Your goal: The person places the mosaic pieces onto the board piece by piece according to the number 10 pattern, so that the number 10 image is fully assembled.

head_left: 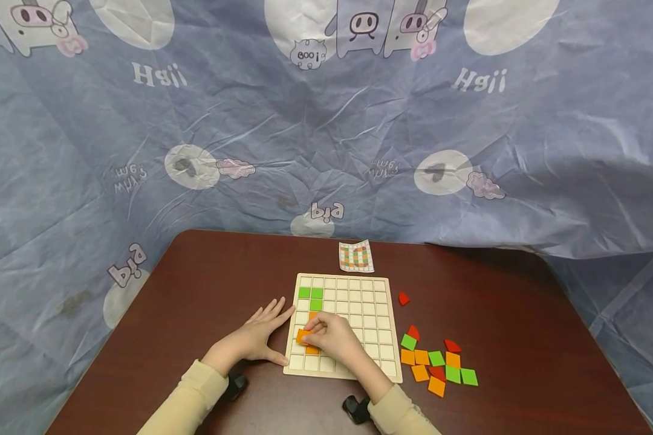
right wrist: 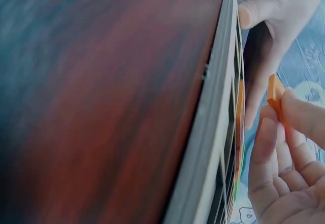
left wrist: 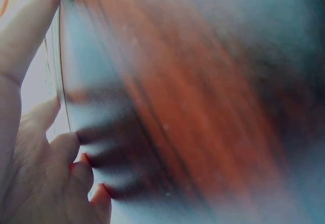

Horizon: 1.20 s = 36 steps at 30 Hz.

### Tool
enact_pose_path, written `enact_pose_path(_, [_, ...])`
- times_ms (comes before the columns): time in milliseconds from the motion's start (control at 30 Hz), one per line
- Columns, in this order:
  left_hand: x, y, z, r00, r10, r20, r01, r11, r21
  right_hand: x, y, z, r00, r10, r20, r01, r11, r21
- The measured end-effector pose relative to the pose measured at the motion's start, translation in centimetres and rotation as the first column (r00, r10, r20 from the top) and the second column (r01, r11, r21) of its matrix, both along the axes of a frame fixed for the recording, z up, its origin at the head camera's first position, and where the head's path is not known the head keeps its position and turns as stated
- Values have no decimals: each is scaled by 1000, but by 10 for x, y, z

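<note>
- My left hand [head_left: 254, 339] lies with fingers [head_left: 280, 318] spread, thumb [head_left: 276, 356] stretched away; they look slightly bent, though my left wrist view is blurred
- My right hand [head_left: 337, 339] pinches between thumb and fingers
- My left forearm [head_left: 187, 399] and right forearm [head_left: 398, 415] angle inward

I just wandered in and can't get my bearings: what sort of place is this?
Hard to be sure, but it looks like a screened-off tabletop play spot: a cartoon-printed cloth hangs behind a dark table, which holds a gridded board with coloured tiles on and beside it.
</note>
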<state>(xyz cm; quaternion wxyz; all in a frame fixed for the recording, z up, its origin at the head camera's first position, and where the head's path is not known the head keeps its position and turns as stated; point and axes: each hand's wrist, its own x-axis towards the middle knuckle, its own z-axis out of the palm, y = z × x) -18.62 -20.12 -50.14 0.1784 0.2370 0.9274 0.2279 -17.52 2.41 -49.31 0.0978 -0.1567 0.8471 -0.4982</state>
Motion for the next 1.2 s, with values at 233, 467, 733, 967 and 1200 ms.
enact_pose_path(233, [2, 0, -1, 1000, -7, -14, 7, 1000, 1, 3, -10, 1, 999, 24, -26, -21, 996, 85])
enact_pose_path(467, [1, 1, 2, 1000, 7, 2, -6, 1000, -9, 3, -17, 5, 990, 56, -130, -29, 980, 196])
enact_pose_path(733, [1, 1, 5, 1000, 9, 7, -9, 1000, -21, 4, -21, 7, 969, 100, -227, -23, 948, 319])
enact_pose_path(967, [-1, 2, 6, 1000, 2, -1, -2, 1000, -22, 5, -21, 7, 972, 90, -215, -8, 936, 352])
enact_pose_path(1200, [0, 0, 3, 1000, -2, 7, 2, 1000, -2, 3, -6, 12, 996, 46, -82, -32, 985, 172])
